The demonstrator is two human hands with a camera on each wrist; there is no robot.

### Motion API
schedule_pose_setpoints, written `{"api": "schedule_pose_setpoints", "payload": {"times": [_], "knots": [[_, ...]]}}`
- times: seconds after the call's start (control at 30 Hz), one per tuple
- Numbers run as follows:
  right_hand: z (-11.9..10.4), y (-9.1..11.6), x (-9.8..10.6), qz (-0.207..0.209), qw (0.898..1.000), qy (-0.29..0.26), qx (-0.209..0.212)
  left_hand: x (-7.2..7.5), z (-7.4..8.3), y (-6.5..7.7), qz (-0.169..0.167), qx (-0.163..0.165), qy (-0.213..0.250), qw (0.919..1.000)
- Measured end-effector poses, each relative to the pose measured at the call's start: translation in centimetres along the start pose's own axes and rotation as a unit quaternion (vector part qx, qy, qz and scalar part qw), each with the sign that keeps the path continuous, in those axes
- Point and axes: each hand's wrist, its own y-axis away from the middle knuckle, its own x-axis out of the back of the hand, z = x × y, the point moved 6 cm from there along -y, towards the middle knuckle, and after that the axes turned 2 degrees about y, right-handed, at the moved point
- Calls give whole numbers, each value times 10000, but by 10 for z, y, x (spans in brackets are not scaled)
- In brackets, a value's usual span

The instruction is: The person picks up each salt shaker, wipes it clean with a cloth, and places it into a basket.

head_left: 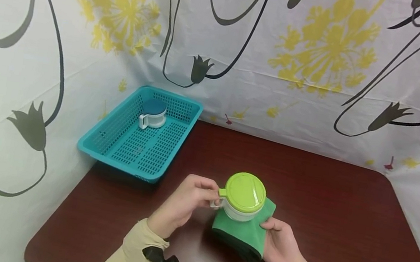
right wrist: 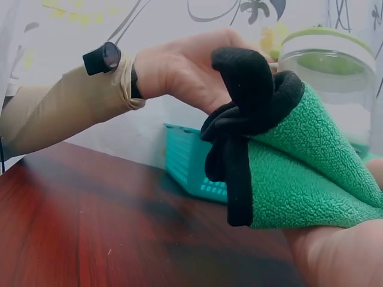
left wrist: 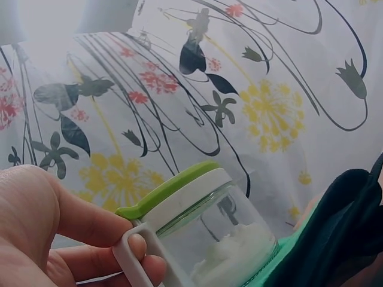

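Note:
A clear seasoning jar with a green lid and a white handle is held above the table. White contents lie inside it. My left hand grips the handle, thumb on top and fingers curled through the loop. Under the jar, my right hand holds a folded green cloth with black edging, the thumb lying over its edge. The cloth touches the jar's base. Most of the right fingers are hidden behind the cloth.
A blue plastic basket stands at the back left of the dark red-brown table. In it sits another jar with a blue lid and white handle. A patterned sheet hangs behind and to the left.

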Motion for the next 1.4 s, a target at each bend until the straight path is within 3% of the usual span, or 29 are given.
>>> {"api": "schedule_pose_setpoints", "payload": {"times": [0.53, 0.73, 0.93, 1.2, 1.4], "knots": [[-26, 22, -7, -49, 9990, 166, 417, -4, 3, 2, -383, 143, -3, 9992], [-31, 22, -9, 322, 9966, 441, 623, -3, 6, -2, -445, 436, -330, 9975], [-40, 23, -10, 1113, 9785, 1565, 752, -1, 8, -4, -496, 691, -624, 9944], [-48, 24, -17, 1288, 9599, 2373, 757, 2, 14, -6, -410, 722, -638, 9945], [-68, 35, -19, 1767, 9312, 3057, 908, 13, 33, -4, -155, 587, -642, 9961]]}}
